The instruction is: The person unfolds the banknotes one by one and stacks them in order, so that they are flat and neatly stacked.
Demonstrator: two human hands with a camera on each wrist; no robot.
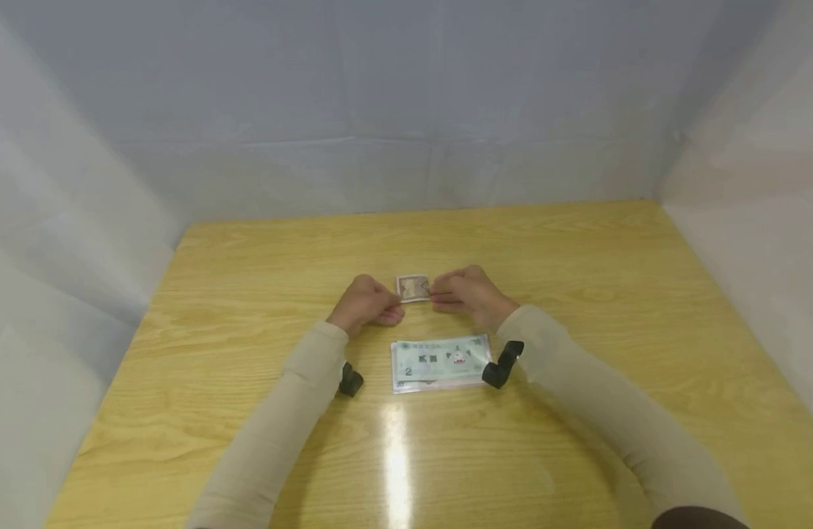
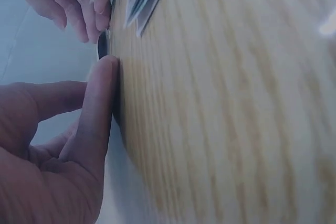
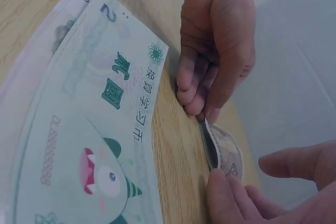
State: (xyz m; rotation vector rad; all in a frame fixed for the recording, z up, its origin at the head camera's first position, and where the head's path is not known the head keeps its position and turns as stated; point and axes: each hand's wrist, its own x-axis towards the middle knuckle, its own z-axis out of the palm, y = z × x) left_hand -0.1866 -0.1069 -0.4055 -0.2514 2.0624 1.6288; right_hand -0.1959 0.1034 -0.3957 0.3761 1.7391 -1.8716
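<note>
A small brown-printed paper note, bowed up slightly with a dark gap under it in the right wrist view, sits on the table between both hands; it looks like a folded banknote. My left hand pinches its left corner between thumb and fingers. At the note's other edge, the fingers of my right hand touch it, and in the right wrist view the thumb stands apart from them. Nearer the body lies a stack of play banknotes, a green one with a cartoon monster on top.
The wooden table reaches the pale curtain behind and the sheets on both sides. Dark straps are on the sleeved wrists. A light reflection shows on the tabletop in front of the stack.
</note>
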